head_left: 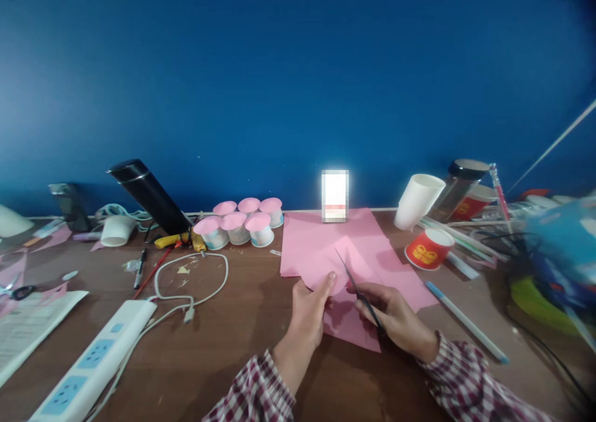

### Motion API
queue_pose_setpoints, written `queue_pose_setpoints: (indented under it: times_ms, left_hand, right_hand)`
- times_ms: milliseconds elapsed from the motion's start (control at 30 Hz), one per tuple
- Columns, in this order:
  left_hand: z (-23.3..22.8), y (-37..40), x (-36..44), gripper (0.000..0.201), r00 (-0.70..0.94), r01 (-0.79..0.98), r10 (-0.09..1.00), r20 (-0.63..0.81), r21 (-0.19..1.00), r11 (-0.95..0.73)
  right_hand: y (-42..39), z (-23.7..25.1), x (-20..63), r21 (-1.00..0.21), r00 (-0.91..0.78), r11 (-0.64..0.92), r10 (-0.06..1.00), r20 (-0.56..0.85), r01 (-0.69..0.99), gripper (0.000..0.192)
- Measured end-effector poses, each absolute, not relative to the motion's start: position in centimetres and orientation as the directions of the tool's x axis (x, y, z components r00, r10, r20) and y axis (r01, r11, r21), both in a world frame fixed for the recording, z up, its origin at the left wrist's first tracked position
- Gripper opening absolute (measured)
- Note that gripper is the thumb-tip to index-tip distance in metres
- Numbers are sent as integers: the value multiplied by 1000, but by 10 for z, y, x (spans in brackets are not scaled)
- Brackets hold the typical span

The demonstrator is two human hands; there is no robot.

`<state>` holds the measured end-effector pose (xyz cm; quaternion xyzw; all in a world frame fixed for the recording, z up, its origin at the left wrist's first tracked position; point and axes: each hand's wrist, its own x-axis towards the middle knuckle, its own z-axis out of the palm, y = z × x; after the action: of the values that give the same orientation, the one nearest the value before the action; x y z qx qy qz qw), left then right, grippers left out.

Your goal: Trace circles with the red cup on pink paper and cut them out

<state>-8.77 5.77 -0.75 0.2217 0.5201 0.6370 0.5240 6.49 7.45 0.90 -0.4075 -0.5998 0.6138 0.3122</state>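
My left hand [305, 313] is closed on a piece of pink paper [322, 267], its thumb pressed flat on top. My right hand [398, 319] grips a pair of scissors [363, 298] with dark handles, their blades pointing up and to the left across the paper beside my left thumb. How far the blades are apart is hard to make out. Beneath both hands lie pink paper sheets [298, 239], spread on the brown table [223, 354]. Part of the held paper is hidden behind my fingers.
Several small cups with pink paper tops [234, 221] stand left of the sheets. To the right are a red paper cup [428, 249], white cups [419, 200] and a blue-capped pen [465, 323]. A power strip [95, 363], white cable [226, 273] and black flask [151, 198] occupy the left.
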Motion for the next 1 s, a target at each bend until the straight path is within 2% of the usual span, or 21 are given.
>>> queue_pose_setpoints:
  times_ms: [400,1000]
  left_hand:
    - [-3,55,-88,36,-333,-429,902,-275,896,114]
    - [-4,56,-89,37,-331,-419,909,-253,902,99]
  right_hand:
    - [74,7,64,-990,-475,-115,869,-141,83,47]
    - [76,9,66,-990,-495,-76,860,-124,115,45]
